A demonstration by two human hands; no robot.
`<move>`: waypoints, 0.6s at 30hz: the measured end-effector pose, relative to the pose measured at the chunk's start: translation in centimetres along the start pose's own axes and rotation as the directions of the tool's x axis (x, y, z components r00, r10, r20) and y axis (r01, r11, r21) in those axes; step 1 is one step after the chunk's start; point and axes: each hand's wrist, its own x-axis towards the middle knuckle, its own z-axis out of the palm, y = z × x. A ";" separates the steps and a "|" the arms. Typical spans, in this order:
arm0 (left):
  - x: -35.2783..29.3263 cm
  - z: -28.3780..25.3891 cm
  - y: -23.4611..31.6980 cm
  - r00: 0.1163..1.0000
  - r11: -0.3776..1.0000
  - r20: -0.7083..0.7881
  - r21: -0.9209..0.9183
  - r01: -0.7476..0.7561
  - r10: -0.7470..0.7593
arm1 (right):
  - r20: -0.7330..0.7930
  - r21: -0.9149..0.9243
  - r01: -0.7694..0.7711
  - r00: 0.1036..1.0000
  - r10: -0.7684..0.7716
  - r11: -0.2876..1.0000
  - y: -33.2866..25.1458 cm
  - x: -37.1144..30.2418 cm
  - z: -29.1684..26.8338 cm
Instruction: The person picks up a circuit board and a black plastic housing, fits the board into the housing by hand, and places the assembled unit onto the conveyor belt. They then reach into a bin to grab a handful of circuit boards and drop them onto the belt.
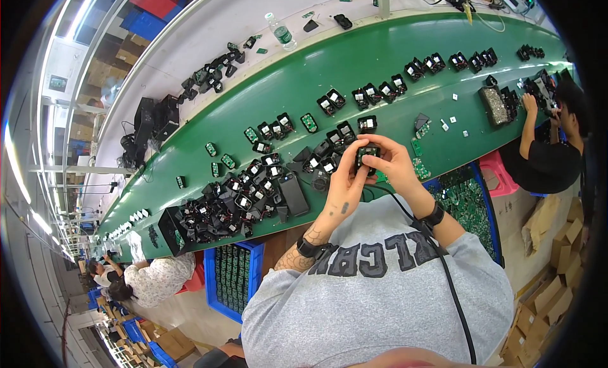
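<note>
Both my hands are together over the near edge of a green-topped bench [266, 102]. Between them is a small black plastic housing with a green circuit board [367, 152] in it. My left hand [346, 183] grips its left side, and my right hand [398, 166] holds the right side with the thumb over the board. Fingers cover much of the piece. Just beyond my fingertips sits another black housing [367, 123]. Left of my hands, a heap of similar black housings [237, 203] with white labels spreads along the bench, next to a flat black box [292, 194].
Rows of housings [386, 90] and loose green boards [308, 122] stand farther back. A water bottle [280, 32] is beyond. Blue crates [253, 260] of boards flank me below the bench. A black cable crosses my right arm. Co-workers [551, 146] sit right and left.
</note>
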 end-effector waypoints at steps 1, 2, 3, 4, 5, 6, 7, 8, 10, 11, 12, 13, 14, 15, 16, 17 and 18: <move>0.0 0.0 -0.3 1.000 1.000 0.008 -0.005 0.007 -0.007 | -0.011 -0.001 -0.005 1.000 0.005 1.000 0.1 -0.1 0.1; 0.1 -0.1 -0.6 1.000 0.998 -0.008 0.047 -0.028 0.028 | -0.001 0.047 0.019 1.000 -0.019 0.999 0.2 -0.2 0.3; 0.1 -0.2 -1.0 0.998 0.993 -0.020 0.098 -0.062 0.064 | 0.005 0.095 0.042 0.999 -0.043 0.995 0.4 -0.2 0.4; 0.0 -0.5 -1.7 0.997 0.992 -0.048 0.115 -0.054 0.060 | 0.029 0.127 0.043 0.998 -0.047 0.991 1.3 0.0 0.4; 0.1 -0.8 -2.3 0.995 0.991 -0.066 0.115 -0.072 0.080 | 0.032 0.132 0.052 0.998 -0.057 0.990 1.4 0.1 0.7; 0.0 -1.1 -3.2 0.993 0.993 -0.085 0.101 -0.069 0.078 | 0.042 0.127 0.038 0.998 -0.044 0.991 2.0 0.3 1.0; 0.1 -1.5 -4.0 0.991 0.994 -0.110 0.087 -0.071 0.081 | 0.061 0.120 0.024 0.998 -0.031 0.992 2.6 0.9 0.8; 0.2 -1.5 -4.5 0.990 0.994 -0.102 0.065 -0.088 0.094 | 0.113 0.085 -0.032 0.993 0.023 0.996 3.0 1.2 0.2; 0.6 -2.7 -7.0 0.995 0.998 -0.074 0.004 -0.059 0.059 | 0.119 -0.012 -0.088 0.989 0.089 0.996 4.9 1.8 -1.9; 0.7 -3.8 -8.3 0.998 0.999 -0.048 -0.045 -0.032 0.030 | 0.126 -0.100 -0.137 0.981 0.149 0.985 6.2 1.9 -3.2; 0.7 -5.2 -8.8 0.998 0.993 -0.037 -0.107 0.042 -0.046 | 0.013 -0.209 -0.121 0.992 0.127 0.970 7.7 2.0 -5.2; 0.7 -6.7 -8.5 0.992 1.000 -0.123 0.011 0.018 -0.016 | -0.150 -0.288 -0.111 0.986 0.070 0.951 9.0 1.9 -7.5; 0.9 -8.7 -9.1 0.974 0.994 -0.209 0.077 -0.076 0.090 | -0.360 -0.514 -0.182 0.933 -0.018 0.838 10.8 1.6 -10.8; 0.6 -11.6 -9.6 0.956 0.999 -0.292 0.032 0.012 -0.002 | -0.485 -0.535 -0.274 0.874 -0.025 0.799 12.5 1.1 -13.8; 0.9 -14.1 -10.0 0.912 0.995 -0.410 0.097 0.021 0.020 | -0.590 -0.578 -0.329 0.801 -0.104 0.746 14.9 0.0 -16.8; 0.5 -18.1 -10.4 0.889 0.988 -0.457 0.130 0.080 -0.012 | -0.573 -0.709 -0.395 0.806 -0.151 0.584 15.2 -0.3 -17.7; 1.3 -20.9 -10.7 0.848 0.990 -0.528 0.096 0.100 -0.035 | -0.535 -0.763 -0.353 0.814 -0.224 0.541 16.3 -1.0 -19.1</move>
